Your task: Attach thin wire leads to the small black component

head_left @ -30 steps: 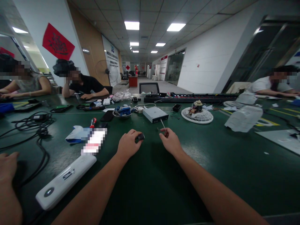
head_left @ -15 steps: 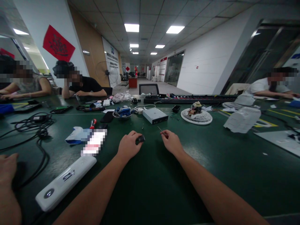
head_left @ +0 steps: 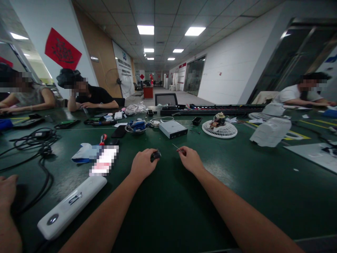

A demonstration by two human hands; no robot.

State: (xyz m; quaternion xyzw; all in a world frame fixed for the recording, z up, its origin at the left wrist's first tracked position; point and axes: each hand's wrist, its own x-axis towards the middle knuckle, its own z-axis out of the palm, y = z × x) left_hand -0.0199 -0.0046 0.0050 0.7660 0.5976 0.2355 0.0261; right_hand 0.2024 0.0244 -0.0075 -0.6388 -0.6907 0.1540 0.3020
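My left hand point(head_left: 143, 164) is closed around a small dark object point(head_left: 155, 155) with a shiny edge; its kind is not clear. Opposite it, my right hand point(head_left: 191, 160) pinches a thin metal tool point(head_left: 176, 147), like a slim rod, whose tip points left and up toward the dark object. A gap separates the tool tip from that object. Both hands are just above the dark green table point(head_left: 173, 211). Beyond them lies a grey, box-shaped disc drive point(head_left: 172, 128).
Left of my arm are a long white device point(head_left: 72, 207), a lit phone point(head_left: 104, 160), a red-handled screwdriver point(head_left: 103, 139) and black cables point(head_left: 43, 151). Another person's hand point(head_left: 7, 191) rests at the left edge. A white fan grille point(head_left: 229, 133) and a white plastic housing point(head_left: 271, 131) lie to the right.
The dark object has turned slightly in my left hand, showing its shiny edge. The thin tool's tip has moved a little left, toward it. The view has shifted slightly.
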